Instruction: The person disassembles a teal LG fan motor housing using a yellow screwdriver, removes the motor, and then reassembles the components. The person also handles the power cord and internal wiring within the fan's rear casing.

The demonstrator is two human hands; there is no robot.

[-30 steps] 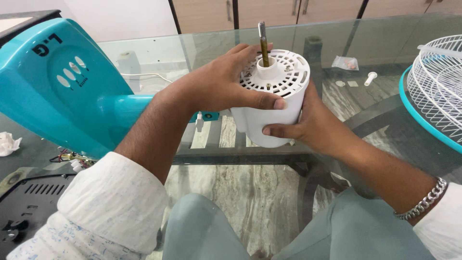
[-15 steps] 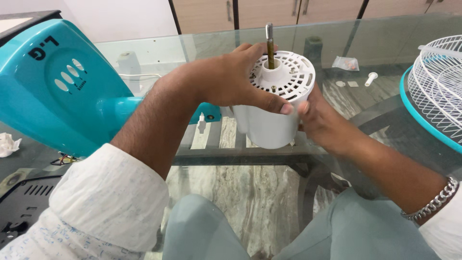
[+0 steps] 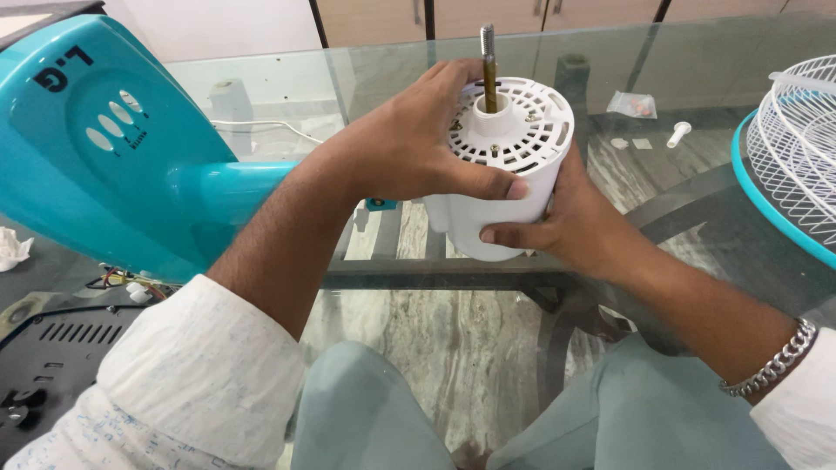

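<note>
- Motor housing, white plastic cylinder (image 3: 509,174) with slotted vented top, sitting upright over the near edge of the glass table (image 3: 392,78); both hands are gripping it.
- Metal shaft (image 3: 489,68), threaded at the tip, standing straight up from the housing's centre collar.
- Left hand (image 3: 409,148) is curling over the top rim, thumb pressing across the side wall, fingers closed around the housing.
- Right hand (image 3: 570,226) is wrapping the lower side from behind, index finger lying along the base, likewise closed on the housing.
- Teal plastic fan stand body (image 3: 96,148) lying at left, its neck reaching toward the housing.
- White wire fan guard with teal rim (image 3: 797,161) resting at right, well apart.
- Small white plastic screw (image 3: 677,133) and clear packet (image 3: 633,104) lying beyond.
- Risk, judged: the housing is overhanging the glass edge; a loosening grip could be letting it tip onto the lap or strike the glass, and the bare shaft could be jabbing a palm.
</note>
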